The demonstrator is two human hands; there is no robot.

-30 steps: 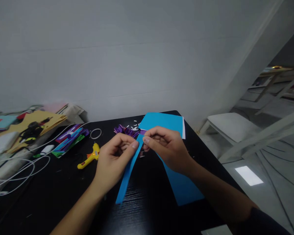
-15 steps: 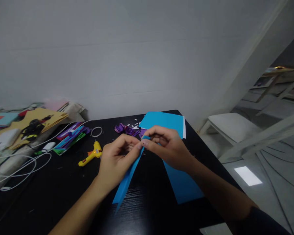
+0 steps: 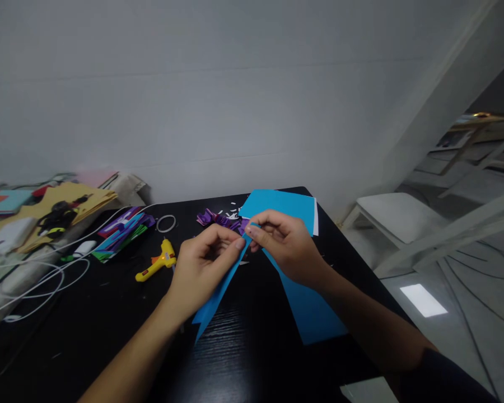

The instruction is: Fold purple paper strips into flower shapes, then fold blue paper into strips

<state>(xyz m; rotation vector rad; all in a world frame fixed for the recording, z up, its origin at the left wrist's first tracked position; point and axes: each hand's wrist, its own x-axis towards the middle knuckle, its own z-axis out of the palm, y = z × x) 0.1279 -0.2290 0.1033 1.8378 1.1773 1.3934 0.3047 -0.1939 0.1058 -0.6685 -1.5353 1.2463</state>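
Note:
A narrow folded strip of blue paper (image 3: pixel 218 299) slants above the black table, its lower end hanging toward me. My left hand (image 3: pixel 205 260) pinches it near the upper end between thumb and fingers. My right hand (image 3: pixel 283 243) grips the top tip, thumb against forefinger, close beside the left. Under my right forearm lies a larger blue paper piece (image 3: pixel 311 313), partly hidden. Behind the hands, a blue sheet (image 3: pixel 281 204) rests on white paper (image 3: pixel 316 217). Crumpled purple paper (image 3: pixel 216 219) and small white scraps (image 3: pixel 233 213) sit just beyond my fingers.
A yellow glue gun (image 3: pixel 162 261) lies left of my left hand, with a grey ring (image 3: pixel 166 223) behind it. Coloured paper strips (image 3: pixel 124 232), white cables (image 3: pixel 63 268) and piled brown envelopes (image 3: pixel 88 200) occupy the left. A white chair (image 3: pixel 403 218) stands beyond the table's right edge.
My fingers have drawn slightly apart along the strip's upper end, and its lower end has risen a little. Both hands keep their grip. The view has shifted slightly.

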